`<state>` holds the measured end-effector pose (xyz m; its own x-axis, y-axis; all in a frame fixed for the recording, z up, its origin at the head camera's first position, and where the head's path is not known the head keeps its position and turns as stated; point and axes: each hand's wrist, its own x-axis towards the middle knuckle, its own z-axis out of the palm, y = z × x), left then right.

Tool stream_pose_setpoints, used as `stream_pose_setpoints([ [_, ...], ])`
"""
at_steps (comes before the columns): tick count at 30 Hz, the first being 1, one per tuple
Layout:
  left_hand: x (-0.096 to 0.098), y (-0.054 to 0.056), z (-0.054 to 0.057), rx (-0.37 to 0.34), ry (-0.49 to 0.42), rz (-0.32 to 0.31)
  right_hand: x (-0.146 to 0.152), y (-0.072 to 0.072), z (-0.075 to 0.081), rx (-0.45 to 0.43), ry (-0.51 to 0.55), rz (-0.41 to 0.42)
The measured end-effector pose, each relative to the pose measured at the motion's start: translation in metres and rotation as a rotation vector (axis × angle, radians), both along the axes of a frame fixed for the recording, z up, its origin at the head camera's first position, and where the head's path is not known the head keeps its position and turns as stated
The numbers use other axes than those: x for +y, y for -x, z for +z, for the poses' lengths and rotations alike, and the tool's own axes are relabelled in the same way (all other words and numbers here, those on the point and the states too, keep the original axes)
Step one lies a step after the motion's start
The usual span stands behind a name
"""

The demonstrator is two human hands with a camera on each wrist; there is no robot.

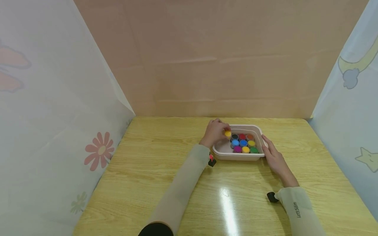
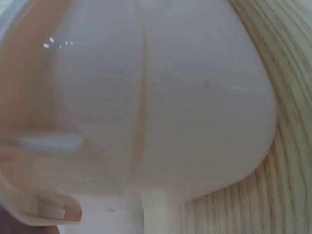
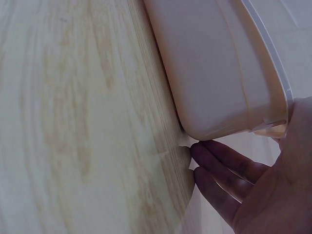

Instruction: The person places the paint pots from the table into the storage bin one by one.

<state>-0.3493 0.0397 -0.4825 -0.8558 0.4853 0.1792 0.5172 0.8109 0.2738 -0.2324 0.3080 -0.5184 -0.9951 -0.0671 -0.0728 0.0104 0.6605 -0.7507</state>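
In the head view, a pale pink plastic box [image 1: 238, 157] stands on the table. Inside it are rows of small round pots with coloured tops, among them a red pot [image 1: 242, 137], a purple pot [image 1: 237, 149] and a green pot [image 1: 253, 150]. My left hand [image 1: 215, 131] reaches over the box's left end and pinches a yellow-topped pot [image 1: 227, 133]. At the right end, my right hand [image 1: 275, 159] holds the box, thumb by the rim and fingers along the outer wall. In the right wrist view, its fingertips [image 3: 197, 146] meet the box's lower corner.
Under the box lies a wood-grain table [image 1: 165, 157]. A brown sheet [image 1: 218, 65] rises behind its back edge. Pale patterned sheets flank both sides, with a red flower print [image 1: 99, 151] on the left. In the left wrist view, the box's outer wall [image 2: 204, 97] fills most of the picture.
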Motion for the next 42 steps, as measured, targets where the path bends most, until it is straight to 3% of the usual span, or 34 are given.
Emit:
stream_pose_setpoints([
  [8, 0.004, 0.005, -0.005, 0.019, 0.081, 0.002, -0.001, 0.0, 0.001, -0.011, -0.003, -0.005],
  [17, 0.008, 0.005, -0.01, 0.095, 0.11, -0.011, 0.0, 0.0, 0.001, -0.024, -0.002, -0.008],
  [28, 0.009, 0.006, -0.013, 0.083, 0.136, -0.002, 0.001, 0.001, 0.001, -0.025, 0.007, -0.003],
  [42, 0.009, 0.003, -0.008, 0.078, 0.165, -0.027, 0.002, 0.001, -0.001, -0.028, -0.012, -0.001],
])
